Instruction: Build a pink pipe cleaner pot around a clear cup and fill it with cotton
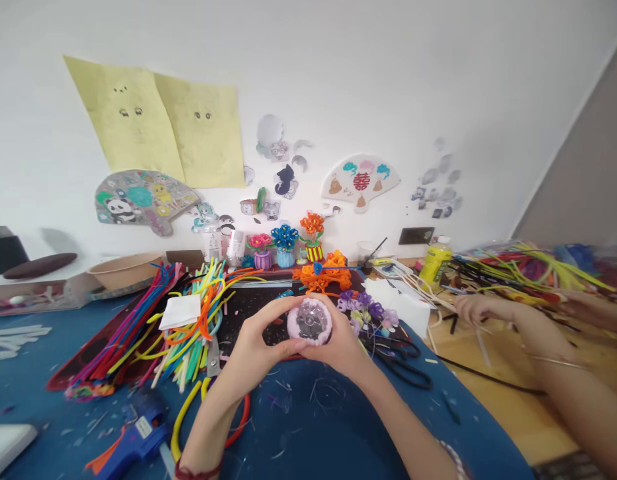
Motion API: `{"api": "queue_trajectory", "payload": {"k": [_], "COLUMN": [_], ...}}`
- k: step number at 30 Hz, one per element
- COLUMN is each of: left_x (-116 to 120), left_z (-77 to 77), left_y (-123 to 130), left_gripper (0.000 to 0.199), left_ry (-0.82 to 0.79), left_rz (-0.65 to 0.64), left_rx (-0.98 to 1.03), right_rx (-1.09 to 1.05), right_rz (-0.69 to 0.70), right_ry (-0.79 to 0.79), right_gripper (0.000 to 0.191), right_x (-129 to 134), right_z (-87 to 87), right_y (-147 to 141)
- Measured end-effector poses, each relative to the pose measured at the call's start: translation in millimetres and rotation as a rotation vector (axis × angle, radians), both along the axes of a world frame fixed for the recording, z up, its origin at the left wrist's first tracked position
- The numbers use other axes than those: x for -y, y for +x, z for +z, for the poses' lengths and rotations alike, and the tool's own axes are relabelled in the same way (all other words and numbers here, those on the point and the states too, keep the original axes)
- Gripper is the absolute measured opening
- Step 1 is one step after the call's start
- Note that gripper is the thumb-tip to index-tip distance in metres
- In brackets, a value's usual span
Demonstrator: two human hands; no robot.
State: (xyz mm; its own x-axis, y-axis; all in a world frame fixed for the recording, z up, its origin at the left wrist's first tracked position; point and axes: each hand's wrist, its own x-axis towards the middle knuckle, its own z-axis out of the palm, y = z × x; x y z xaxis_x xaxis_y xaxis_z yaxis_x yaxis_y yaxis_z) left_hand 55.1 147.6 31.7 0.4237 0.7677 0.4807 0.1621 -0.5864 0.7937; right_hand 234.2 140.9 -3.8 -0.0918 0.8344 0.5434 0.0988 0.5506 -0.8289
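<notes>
The left hand [258,339] and right hand [344,341] curve in from opposite sides, fingers parted by the width of the fuzzy lilac round piece [310,321] they grasp, with thumbs along its lower edge. Its middle looks like clear plastic, though glare makes that hard to settle. Near the wall [288,40], a purple striped pot [263,261] carries pink flowers [260,241], a blue striped pot [285,259] blue flowers [285,237], and a yellow-and-black striped pot [314,251] orange flowers [312,225]; a clear cup [367,251] holds a dark stick [380,247]. A red-rimmed tray [63,377] bears multicoloured pipe cleaners [149,303]. The lilac piece sits between both hands, its edges against the fingers, above the blue table cover [308,420].
</notes>
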Motion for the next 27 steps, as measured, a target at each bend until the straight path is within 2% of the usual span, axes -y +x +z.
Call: {"api": "queue_trajectory", "payload": {"k": [4,8,13,19,23,27], "left_x": [-1.1,-0.7,0.9,-0.6,0.6,1.9], "left_z": [-2.0,-3.6,-0.8,-2.5,-1.5,-0.9], "left_y": [1.0,2.5,4.6,6.7,6.7,7.5], "left_gripper": [0.051,0.060,0.040,0.037,0.042,0.050], "left_ry": [0.006,0.007,0.016,0.006,-0.028,-0.076], "left_rz": [0.033,0.056,0.039,0.020,-0.012,-0.067], "left_rx": [-0.011,0.015,0.009,0.044,0.063,0.090], "right_rx": [-0.010,-0.007,0.033,0.029,0.013,0.002], "right_rz": [0.017,0.029,0.007,0.049,0.078,0.044], "right_ry": [-0.008,-0.009,-0.016,-0.012,-0.001,0.025], "right_gripper": [0.061,0.060,0.063,0.061,0.061,0.060], "right_x": [0.6,0.5,0.6,0.8,-0.7,-2.2], "right_z": [1.7,2.1,0.0,0.0,-0.7,-2.9], "right_y": [-0.2,0.9,3.4,2.9,3.1,5.5]}}
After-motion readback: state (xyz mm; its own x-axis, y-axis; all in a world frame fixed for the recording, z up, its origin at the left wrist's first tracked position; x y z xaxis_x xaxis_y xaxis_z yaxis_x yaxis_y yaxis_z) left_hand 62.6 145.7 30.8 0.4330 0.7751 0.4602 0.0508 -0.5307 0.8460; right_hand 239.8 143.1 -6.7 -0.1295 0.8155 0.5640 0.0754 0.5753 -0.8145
